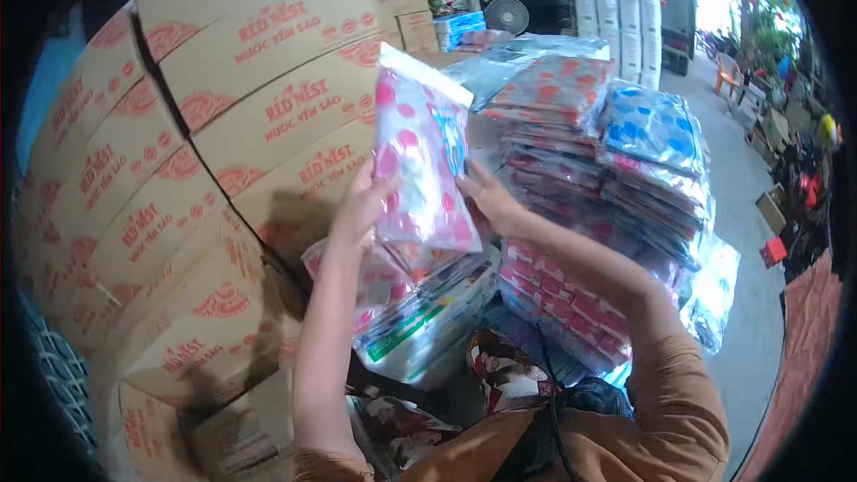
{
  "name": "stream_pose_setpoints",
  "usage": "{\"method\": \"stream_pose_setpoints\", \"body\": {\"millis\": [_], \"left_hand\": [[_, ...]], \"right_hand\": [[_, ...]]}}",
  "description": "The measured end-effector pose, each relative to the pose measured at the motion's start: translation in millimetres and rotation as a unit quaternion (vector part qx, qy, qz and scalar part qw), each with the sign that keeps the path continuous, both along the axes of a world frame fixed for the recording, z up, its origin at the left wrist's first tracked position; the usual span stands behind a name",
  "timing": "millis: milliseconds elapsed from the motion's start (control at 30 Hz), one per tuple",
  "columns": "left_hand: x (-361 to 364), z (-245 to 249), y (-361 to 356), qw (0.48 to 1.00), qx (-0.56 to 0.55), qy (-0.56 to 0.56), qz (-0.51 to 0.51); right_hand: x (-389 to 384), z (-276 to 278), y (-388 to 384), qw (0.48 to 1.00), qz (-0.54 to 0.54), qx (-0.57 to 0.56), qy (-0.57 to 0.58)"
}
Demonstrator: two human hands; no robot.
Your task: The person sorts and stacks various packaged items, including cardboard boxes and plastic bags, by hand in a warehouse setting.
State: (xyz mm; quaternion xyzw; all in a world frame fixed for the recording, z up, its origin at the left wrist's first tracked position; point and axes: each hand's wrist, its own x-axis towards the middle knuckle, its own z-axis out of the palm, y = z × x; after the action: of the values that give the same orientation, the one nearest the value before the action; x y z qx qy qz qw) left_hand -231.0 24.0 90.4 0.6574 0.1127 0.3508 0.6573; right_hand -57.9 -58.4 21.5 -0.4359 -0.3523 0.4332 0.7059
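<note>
Between my two hands a plastic pack with pink polka dots [420, 170] is held up, its pale flap at the top and a blue printed label on its right side. My left hand [364, 201] grips the pack's left edge, thumb on the front. On the opposite edge, my right hand [489, 196] holds it with the fingers partly hidden. Below the pack lies a pile of similar flat plastic packs [428, 326]. To the right stand stacked packs with red dots [558, 94] and a blue-dotted pack [654, 129] on top of another stack.
Stacked cardboard cartons [295, 112] rise on the left. Pink-patterned packs [562, 303] sit low on the right. A fan [507, 15], tall white bundles [625, 31] and a truck [665, 0] are at the back. A concrete floor [745, 214] runs along the right.
</note>
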Motion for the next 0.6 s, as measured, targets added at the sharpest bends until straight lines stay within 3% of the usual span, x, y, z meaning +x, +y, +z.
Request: {"method": "stream_pose_setpoints", "body": {"millis": [67,100,133,167,200,233,300,367,433,500,567,600], "left_hand": [[10.8,39.6,-16.4,0.998,0.067,-0.017,0.013],[19.8,52.0,-15.3,0.999,0.039,-0.019,-0.013],[30.5,63.9,-7.8,0.997,0.076,0.001,-0.024],[44.6,75.0,-2.5,0.993,0.113,0.018,-0.034],[61.9,84.5,-3.3,0.992,0.116,0.011,-0.046],[84.6,90.0,-0.9,0.992,0.117,0.01,-0.055],[132.8,92.2,-2.4,0.985,0.148,-0.04,-0.076],[159.7,102.5,-39.2,0.99,0.131,0.031,-0.04],[190.3,101.4,-51.0,0.975,0.204,0.07,-0.06],[213.9,93.0,-77.2,0.972,0.207,0.079,-0.073],[237.8,78.8,-88.2,0.93,0.351,0.072,-0.081],[245.8,69.5,-98.5,0.938,0.321,0.097,-0.09]], "right_hand": [[23.1,16.6,-2.3,0.987,-0.063,0.081,-0.121],[34.0,28.6,-13.2,0.983,-0.091,0.109,-0.117],[36.6,58.6,-41.6,0.96,-0.152,0.097,-0.214],[45.4,80.4,-63.3,0.924,-0.209,0.08,-0.309],[68.5,87.5,-71.1,0.903,-0.257,0.116,-0.323],[96.9,99.8,-85.2,0.811,-0.309,0.153,-0.472],[129.8,123.0,-119.0,0.806,-0.382,0.113,-0.438],[153.1,133.4,-148.6,0.791,-0.453,0.184,-0.368],[166.9,140.2,-189.9,0.839,-0.415,0.16,-0.314],[199.5,132.3,-214.2,0.83,-0.451,0.129,-0.301],[222.8,120.6,-235.7,0.856,-0.414,0.126,-0.284],[234.2,110.8,-240.7,0.86,-0.424,0.097,-0.266]]}}
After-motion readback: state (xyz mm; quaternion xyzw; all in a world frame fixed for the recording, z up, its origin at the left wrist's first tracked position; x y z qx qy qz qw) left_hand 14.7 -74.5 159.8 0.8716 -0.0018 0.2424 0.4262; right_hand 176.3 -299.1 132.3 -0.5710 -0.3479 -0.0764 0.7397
